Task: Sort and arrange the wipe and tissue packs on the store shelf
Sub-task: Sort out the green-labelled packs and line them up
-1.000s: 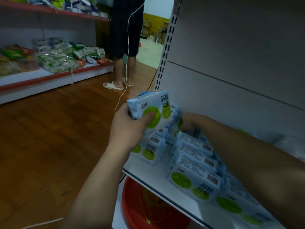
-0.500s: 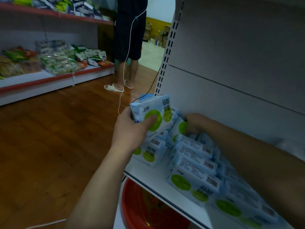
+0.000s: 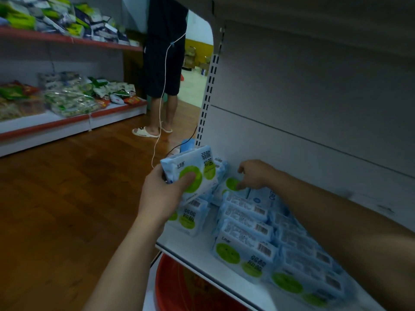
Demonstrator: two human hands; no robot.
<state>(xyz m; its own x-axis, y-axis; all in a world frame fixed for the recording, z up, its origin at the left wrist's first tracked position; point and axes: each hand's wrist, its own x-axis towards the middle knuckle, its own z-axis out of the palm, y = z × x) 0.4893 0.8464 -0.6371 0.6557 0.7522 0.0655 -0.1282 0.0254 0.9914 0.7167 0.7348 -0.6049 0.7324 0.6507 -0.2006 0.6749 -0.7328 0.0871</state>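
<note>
My left hand (image 3: pixel 164 194) grips a light-blue wipe pack (image 3: pixel 197 169) with green circles, held upright above the left end of the white shelf (image 3: pixel 193 248). My right hand (image 3: pixel 253 173) reaches to the back of the shelf, and its fingertips pinch the edge of a pack with a green circle (image 3: pixel 231 184) that leans there. Several more blue packs (image 3: pixel 244 241) lie in overlapping rows along the shelf toward the right. One pack (image 3: pixel 190 219) lies apart under my left hand.
A red basin (image 3: pixel 177 288) sits under the shelf. A person in dark shorts and sandals (image 3: pixel 161 86) stands in the aisle with a white cord hanging down. Opposite shelves (image 3: pixel 67 122) with red edges hold bagged goods. Wooden floor lies to the left.
My right hand has lifted slightly and now pinches the leaning pack at the back. My left hand keeps its pack at about the same spot. The camera has tilted a little.
</note>
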